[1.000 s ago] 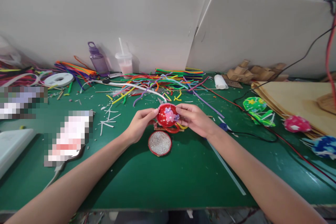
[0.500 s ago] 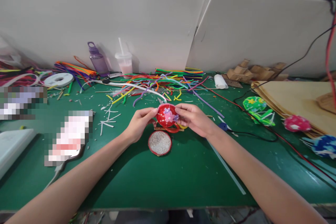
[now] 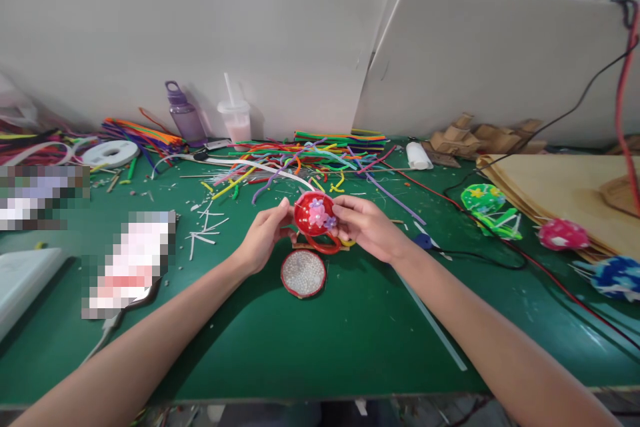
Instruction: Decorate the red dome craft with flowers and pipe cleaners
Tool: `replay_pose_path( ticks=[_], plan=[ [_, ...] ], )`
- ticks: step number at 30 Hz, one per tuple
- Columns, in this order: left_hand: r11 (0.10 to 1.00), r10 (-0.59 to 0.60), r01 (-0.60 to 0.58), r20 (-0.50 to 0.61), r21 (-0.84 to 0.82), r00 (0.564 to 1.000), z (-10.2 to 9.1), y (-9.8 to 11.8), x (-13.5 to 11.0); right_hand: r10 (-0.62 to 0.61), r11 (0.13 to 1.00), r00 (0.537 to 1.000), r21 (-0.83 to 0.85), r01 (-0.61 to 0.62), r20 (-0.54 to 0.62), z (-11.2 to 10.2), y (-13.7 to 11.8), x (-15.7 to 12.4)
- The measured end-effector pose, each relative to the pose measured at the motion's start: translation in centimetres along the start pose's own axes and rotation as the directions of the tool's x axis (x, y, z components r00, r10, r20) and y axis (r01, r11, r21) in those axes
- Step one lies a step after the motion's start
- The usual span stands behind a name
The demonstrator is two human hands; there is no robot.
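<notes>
Both hands hold a small red round piece (image 3: 311, 212) with pink and purple flowers on it, above the green table (image 3: 320, 340). My left hand (image 3: 263, 237) pinches its left edge with thumb and fingers. My right hand (image 3: 367, 227) grips its right edge, fingers curled. A red and yellow pipe-cleaner loop (image 3: 327, 245) hangs under the piece. Right below lies a round red-rimmed disc (image 3: 303, 273) filled with white beads.
A heap of coloured pipe cleaners (image 3: 305, 157) lies behind the hands. A purple bottle (image 3: 184, 113) and a pink cup (image 3: 234, 119) stand by the white wall. A tape roll (image 3: 110, 153) is at the left. Painted balls (image 3: 563, 235), wooden sheets (image 3: 555, 190) and cables (image 3: 500, 240) are at the right.
The red piece has been lifted a little and tilted more toward me. Both hands stay gripped on it.
</notes>
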State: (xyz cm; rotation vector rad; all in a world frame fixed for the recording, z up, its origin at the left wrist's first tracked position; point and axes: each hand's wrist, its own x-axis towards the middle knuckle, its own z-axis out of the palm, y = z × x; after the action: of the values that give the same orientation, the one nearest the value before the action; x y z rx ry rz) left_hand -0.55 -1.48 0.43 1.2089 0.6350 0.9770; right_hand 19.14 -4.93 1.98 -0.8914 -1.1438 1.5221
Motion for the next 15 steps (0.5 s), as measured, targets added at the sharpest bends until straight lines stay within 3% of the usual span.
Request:
replay_pose_path(
  ticks=[4,8,15],
  plan=[
    [0.997,0.02,-0.023,0.044,0.07,0.999,-0.05,0.12,-0.07,-0.022,1.0,0.999,-0.01,0.023,0.035,0.05,-0.02,-0.03],
    [0.995,0.051,-0.053,0.019,0.086,0.998,-0.05,0.13,-0.05,0.003,0.996,0.999,-0.085,0.0,0.037,0.01,-0.11,-0.12],
    [0.984,0.078,-0.087,0.063,0.155,0.995,-0.1,0.01,-0.01,-0.062,0.952,0.991,-0.305,0.023,-0.117,0.33,-0.59,-0.28]
  ],
)
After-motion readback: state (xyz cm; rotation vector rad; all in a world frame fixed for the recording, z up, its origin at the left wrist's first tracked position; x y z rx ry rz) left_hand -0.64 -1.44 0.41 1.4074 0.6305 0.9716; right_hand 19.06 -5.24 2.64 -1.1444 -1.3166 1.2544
